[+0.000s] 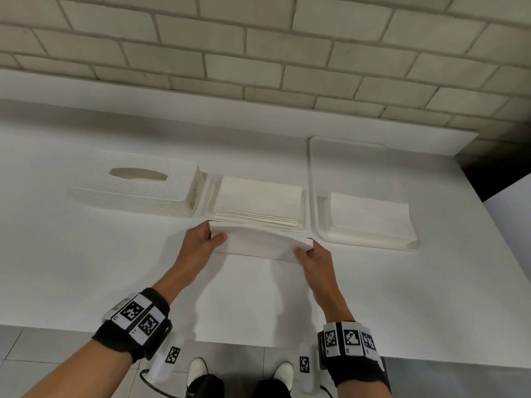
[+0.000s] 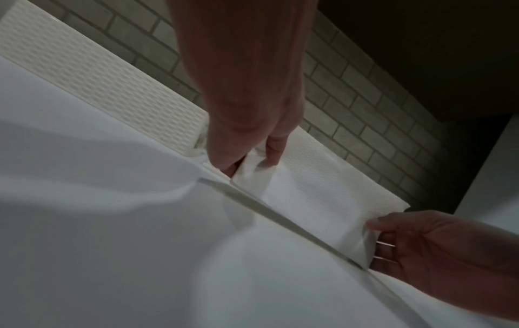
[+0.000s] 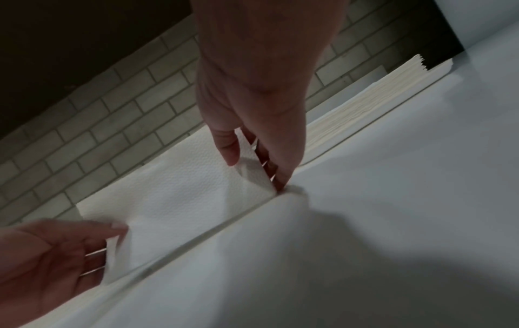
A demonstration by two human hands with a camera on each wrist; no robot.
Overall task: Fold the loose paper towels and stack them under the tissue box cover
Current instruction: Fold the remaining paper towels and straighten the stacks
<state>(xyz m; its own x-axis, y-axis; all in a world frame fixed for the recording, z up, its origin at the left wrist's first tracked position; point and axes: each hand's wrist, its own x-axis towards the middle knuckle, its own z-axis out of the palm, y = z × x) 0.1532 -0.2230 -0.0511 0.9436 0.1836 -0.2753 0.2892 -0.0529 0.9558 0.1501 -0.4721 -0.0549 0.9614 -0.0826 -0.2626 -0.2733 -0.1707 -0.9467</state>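
Observation:
Both hands hold one folded white paper towel (image 1: 261, 242) just above the white counter, in front of the box base. My left hand (image 1: 207, 239) pinches its left end (image 2: 252, 168) between thumb and fingers. My right hand (image 1: 309, 254) pinches the right end (image 3: 252, 168). Behind the towel, a stack of folded towels (image 1: 258, 201) sits on the tissue box base (image 1: 209, 196). The white woven tissue box cover (image 1: 138, 191) lies on the counter to the left of that base, its oval slot facing up.
A white tray (image 1: 313, 179) at the right holds a pile of unfolded towels (image 1: 370, 216). A grey brick wall (image 1: 258, 53) and a low ledge run behind. The counter edge lies near my wrists, and the counter ends at the right by a dark gap (image 1: 494, 173).

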